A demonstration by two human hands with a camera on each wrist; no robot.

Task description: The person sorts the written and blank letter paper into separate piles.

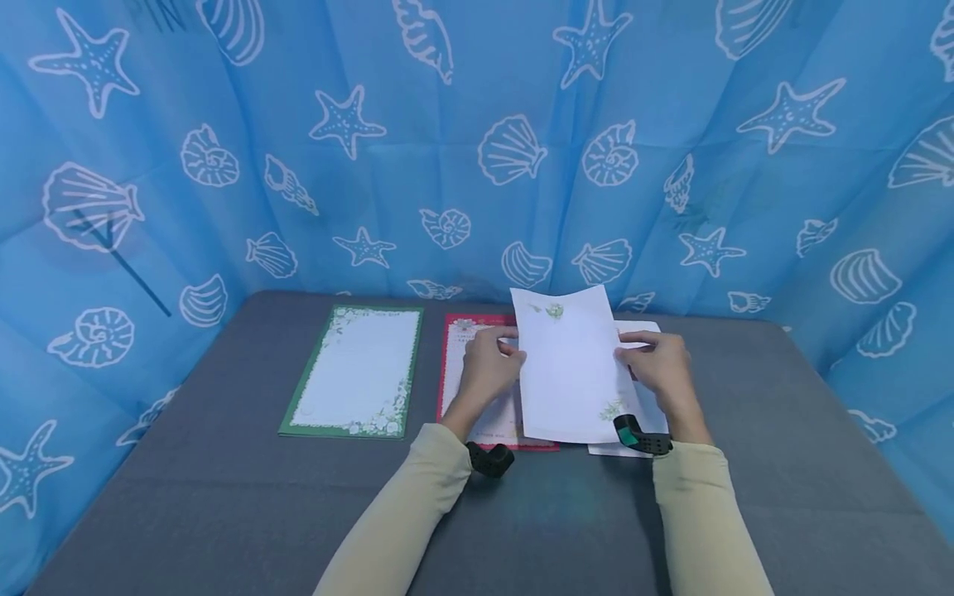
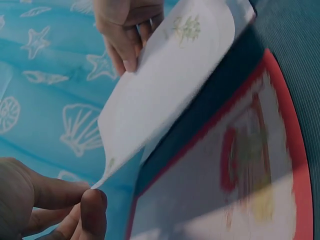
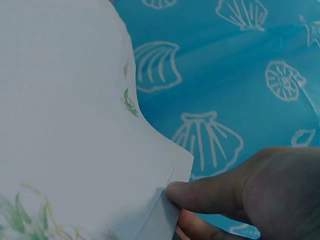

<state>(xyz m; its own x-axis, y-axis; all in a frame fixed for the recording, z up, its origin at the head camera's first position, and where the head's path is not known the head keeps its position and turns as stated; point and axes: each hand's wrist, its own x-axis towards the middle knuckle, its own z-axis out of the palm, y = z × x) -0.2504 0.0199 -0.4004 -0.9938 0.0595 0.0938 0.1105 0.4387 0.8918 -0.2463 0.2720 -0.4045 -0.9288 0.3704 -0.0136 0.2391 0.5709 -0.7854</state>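
Observation:
A white sheet of paper (image 1: 570, 372) with small green leaf prints is held up over the table, its top edge bowed. My left hand (image 1: 492, 364) pinches its left edge between thumb and fingers. On the opposite edge my right hand (image 1: 659, 364) pinches the sheet, and the thumb (image 3: 200, 197) lies on its face in the right wrist view. Below the sheet lies a red-bordered sheet (image 1: 477, 422), partly covered in the head view. Another white sheet (image 1: 652, 406) lies on the table under the right hand, mostly hidden.
A green-bordered sheet (image 1: 354, 372) lies flat to the left on the grey table (image 1: 201, 480). Behind the table hangs a blue curtain (image 1: 417, 165) with white shell and starfish prints. Dark wrist cameras sit on both wrists.

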